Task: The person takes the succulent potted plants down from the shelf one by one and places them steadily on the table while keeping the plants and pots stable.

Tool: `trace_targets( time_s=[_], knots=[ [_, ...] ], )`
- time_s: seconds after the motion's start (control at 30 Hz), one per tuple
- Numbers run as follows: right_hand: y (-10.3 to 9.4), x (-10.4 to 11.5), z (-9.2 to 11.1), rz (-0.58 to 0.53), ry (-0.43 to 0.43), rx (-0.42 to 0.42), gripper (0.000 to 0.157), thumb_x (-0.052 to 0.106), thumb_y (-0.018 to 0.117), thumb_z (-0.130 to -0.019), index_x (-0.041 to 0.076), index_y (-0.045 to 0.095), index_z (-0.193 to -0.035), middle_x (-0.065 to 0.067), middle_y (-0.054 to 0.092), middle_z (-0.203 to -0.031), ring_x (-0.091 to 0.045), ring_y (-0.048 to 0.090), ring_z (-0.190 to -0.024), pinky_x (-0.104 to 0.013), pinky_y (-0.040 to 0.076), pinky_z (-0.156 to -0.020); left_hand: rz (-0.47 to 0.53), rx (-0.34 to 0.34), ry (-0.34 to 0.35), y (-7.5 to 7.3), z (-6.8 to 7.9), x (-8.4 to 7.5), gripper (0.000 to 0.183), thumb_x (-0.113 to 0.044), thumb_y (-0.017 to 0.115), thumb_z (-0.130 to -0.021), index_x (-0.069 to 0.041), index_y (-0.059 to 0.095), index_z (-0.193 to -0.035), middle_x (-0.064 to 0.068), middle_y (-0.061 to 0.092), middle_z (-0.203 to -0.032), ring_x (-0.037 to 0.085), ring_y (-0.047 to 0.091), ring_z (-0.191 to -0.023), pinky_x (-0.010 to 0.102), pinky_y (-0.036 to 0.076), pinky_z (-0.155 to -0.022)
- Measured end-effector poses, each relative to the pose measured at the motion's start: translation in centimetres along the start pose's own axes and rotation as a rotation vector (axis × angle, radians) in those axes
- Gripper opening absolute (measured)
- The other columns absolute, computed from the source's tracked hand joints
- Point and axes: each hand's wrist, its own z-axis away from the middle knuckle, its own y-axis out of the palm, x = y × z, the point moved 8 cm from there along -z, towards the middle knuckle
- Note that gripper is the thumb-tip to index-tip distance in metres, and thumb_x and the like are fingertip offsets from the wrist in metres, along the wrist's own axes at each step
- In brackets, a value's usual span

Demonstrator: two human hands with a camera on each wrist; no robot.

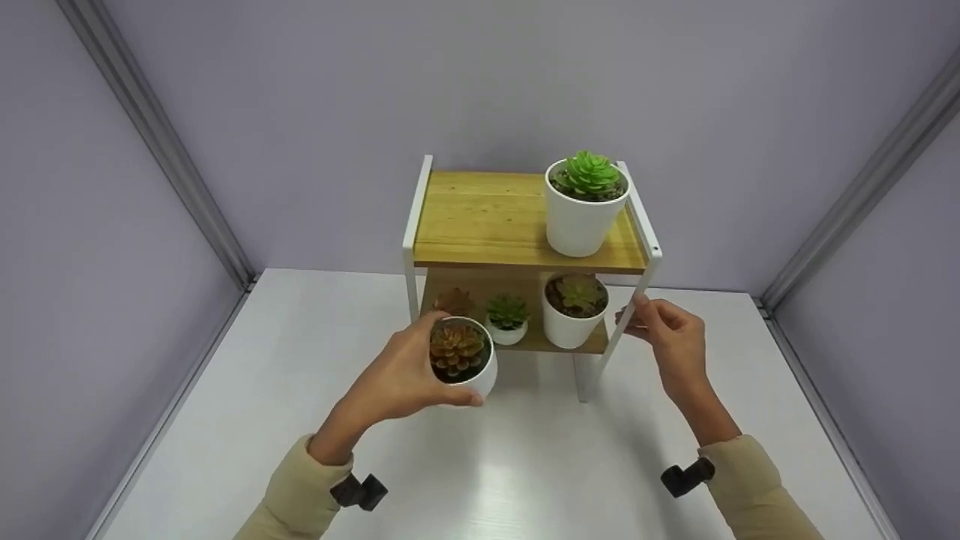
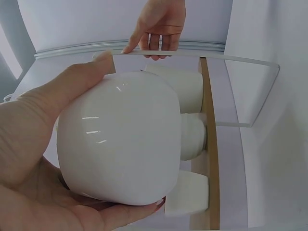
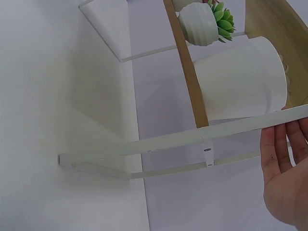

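My left hand (image 1: 405,375) grips a rounded white flowerpot (image 2: 120,139) holding an orange-brown succulent (image 1: 456,349), with thumb and fingers spread around its sides. The pot is in front of the lower left of a two-tier plant shelf (image 1: 480,217) with wooden boards and a white frame. At the shelf's right side, my right hand (image 1: 675,337) holds the front upright (image 3: 240,126), thumb and fingertips against it. On the lower board stand a reddish-brown succulent (image 1: 454,301), partly hidden, a small green potted succulent (image 1: 508,315) and a larger white pot (image 1: 571,322) with a dull green succulent.
A tall white pot (image 1: 581,221) with a bright green succulent stands on the right of the upper board. The shelf stands on a white table (image 1: 315,322) near the back wall (image 1: 487,82). Pale panels with grey metal edging enclose both sides.
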Motion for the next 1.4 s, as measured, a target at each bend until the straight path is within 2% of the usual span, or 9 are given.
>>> trace_targets(
  time_s=[0.13,0.27,0.4,0.5,0.63,0.77,0.97,1.2,1.4],
  knots=[
    [-0.1,-0.1,0.0,0.006,0.005,0.000,0.042,0.027,0.065,-0.106,-0.015,0.070,-0.105,-0.007,0.080,-0.092,-0.021,0.078,-0.092,-0.030,0.065,-0.088,0.010,-0.004,0.000,0.4,0.3,0.9,0.114,-0.037,0.101,-0.068,-0.005,0.039,-0.158,0.011,0.060,-0.144,0.030,0.061,-0.132,0.055,0.053,-0.110],
    [0.0,-0.1,0.0,0.007,0.011,0.005,0.043,0.027,0.065,-0.106,-0.016,0.069,-0.106,-0.001,0.079,-0.090,-0.016,0.078,-0.090,-0.029,0.065,-0.088,0.024,-0.004,0.000,0.7,0.5,1.7,0.114,-0.039,0.100,-0.068,-0.005,0.039,-0.158,0.011,0.060,-0.146,0.031,0.060,-0.133,0.057,0.053,-0.109],
    [0.1,-0.1,0.0,0.005,0.009,0.006,0.045,0.028,0.065,-0.106,-0.017,0.068,-0.107,-0.006,0.079,-0.093,-0.019,0.078,-0.092,-0.030,0.065,-0.089,0.041,0.003,0.006,0.7,0.6,2.4,0.112,-0.039,0.100,-0.069,-0.007,0.040,-0.158,0.011,0.059,-0.147,0.031,0.060,-0.134,0.057,0.053,-0.109],
    [0.0,-0.1,0.0,0.007,0.011,0.004,0.048,0.030,0.065,-0.106,-0.018,0.067,-0.109,-0.011,0.079,-0.096,-0.023,0.078,-0.095,-0.030,0.065,-0.090,0.041,0.009,-0.005,0.7,0.8,2.9,0.115,-0.040,0.100,-0.069,-0.006,0.037,-0.160,0.012,0.059,-0.147,0.031,0.059,-0.134,0.057,0.052,-0.110],
    [0.0,0.0,0.1,0.006,0.012,0.000,0.048,0.030,0.066,-0.106,-0.018,0.068,-0.108,-0.007,0.079,-0.094,-0.021,0.078,-0.093,-0.030,0.065,-0.090,0.030,0.022,-0.011,0.8,1.1,3.5,0.122,-0.044,0.100,-0.069,-0.003,0.033,-0.162,0.013,0.057,-0.148,0.032,0.058,-0.135,0.057,0.051,-0.111],
    [-0.1,0.0,0.1,0.007,0.009,-0.002,0.045,0.030,0.066,-0.106,-0.015,0.070,-0.107,-0.001,0.079,-0.091,-0.017,0.078,-0.091,-0.030,0.065,-0.089,0.027,0.025,0.021,0.8,1.1,3.8,0.117,-0.044,0.099,-0.069,-0.004,0.037,-0.159,0.011,0.059,-0.146,0.031,0.059,-0.133,0.057,0.052,-0.110],
    [-0.3,0.0,0.1,-0.008,-0.002,-0.009,0.038,0.026,0.065,-0.106,-0.011,0.072,-0.106,-0.001,0.079,-0.089,-0.017,0.078,-0.090,-0.030,0.065,-0.088,0.045,0.032,0.061,0.9,1.0,4.2,0.110,-0.040,0.100,-0.070,-0.006,0.041,-0.156,0.009,0.060,-0.144,0.030,0.059,-0.132,0.058,0.052,-0.111],
    [-0.2,-0.2,0.1,-0.024,0.000,-0.008,0.043,0.024,0.065,-0.106,-0.019,0.068,-0.106,-0.007,0.080,-0.091,-0.017,0.078,-0.089,-0.031,0.066,-0.088,0.032,0.026,0.070,0.8,1.2,4.8,0.115,-0.046,0.100,-0.066,-0.008,0.041,-0.157,0.006,0.060,-0.146,0.029,0.059,-0.133,0.057,0.051,-0.111],
    [-0.1,-0.2,0.1,-0.020,0.002,-0.011,0.043,0.025,0.066,-0.106,-0.017,0.069,-0.105,-0.016,0.079,-0.096,-0.026,0.078,-0.094,-0.032,0.066,-0.088,0.024,0.015,0.051,0.6,1.4,5.6,0.114,-0.046,0.100,-0.066,-0.009,0.042,-0.157,0.005,0.059,-0.147,0.029,0.059,-0.134,0.058,0.051,-0.111]
  ],
)
